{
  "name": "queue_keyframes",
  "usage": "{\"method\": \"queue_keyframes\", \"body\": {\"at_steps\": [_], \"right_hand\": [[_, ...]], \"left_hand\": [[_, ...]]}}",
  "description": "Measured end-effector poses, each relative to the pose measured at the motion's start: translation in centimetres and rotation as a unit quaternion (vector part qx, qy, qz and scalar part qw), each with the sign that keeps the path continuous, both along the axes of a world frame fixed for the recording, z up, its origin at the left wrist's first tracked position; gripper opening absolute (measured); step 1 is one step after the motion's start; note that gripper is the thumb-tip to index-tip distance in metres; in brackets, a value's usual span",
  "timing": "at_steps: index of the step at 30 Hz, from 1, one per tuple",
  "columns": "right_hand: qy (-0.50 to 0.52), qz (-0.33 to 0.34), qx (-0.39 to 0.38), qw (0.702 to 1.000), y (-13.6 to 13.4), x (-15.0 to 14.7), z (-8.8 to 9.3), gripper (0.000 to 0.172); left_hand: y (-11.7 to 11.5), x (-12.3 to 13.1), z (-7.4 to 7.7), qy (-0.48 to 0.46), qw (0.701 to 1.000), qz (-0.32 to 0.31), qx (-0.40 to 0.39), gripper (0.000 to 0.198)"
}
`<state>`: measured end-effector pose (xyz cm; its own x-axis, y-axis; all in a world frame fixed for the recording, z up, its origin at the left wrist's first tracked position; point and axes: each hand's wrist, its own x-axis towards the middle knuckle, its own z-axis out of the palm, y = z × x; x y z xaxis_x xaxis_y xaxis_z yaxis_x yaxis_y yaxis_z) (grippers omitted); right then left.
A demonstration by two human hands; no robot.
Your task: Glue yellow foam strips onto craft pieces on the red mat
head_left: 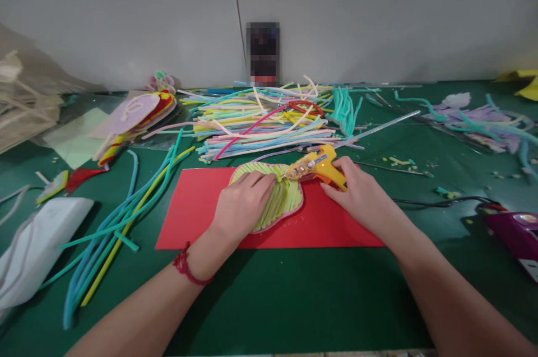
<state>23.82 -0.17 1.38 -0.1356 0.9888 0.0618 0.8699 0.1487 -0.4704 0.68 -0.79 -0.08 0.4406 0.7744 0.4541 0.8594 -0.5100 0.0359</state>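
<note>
A rounded craft piece [290,200] covered in pale green strips, with a pink rim, lies on a red sheet [189,217]. My left hand [244,203] rests on top of it, fingers curled and pressed down on the green strips. My right hand [357,191] grips a yellow glue gun [319,165] whose nozzle points left and meets the strips just beside my left fingertips. A red cord bracelet [187,267] circles my left wrist.
A big heap of coloured foam strips [260,121] lies behind the red sheet. Loose blue, teal and yellow strips [113,222] trail at left beside a white bag [37,245]. Finished fan-like pieces [138,113] sit back left. A purple device [515,233] and a black cable [437,203] are at right.
</note>
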Motion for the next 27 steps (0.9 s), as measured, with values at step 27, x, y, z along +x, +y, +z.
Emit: {"method": "queue_keyframes", "body": {"at_steps": [27], "right_hand": [[-0.060,-0.026,0.000,0.998,-0.16,0.42,0.64,0.021]], "left_hand": [[-0.03,-0.09,0.12,-0.002,1.000,-0.022,0.000,0.018]]}}
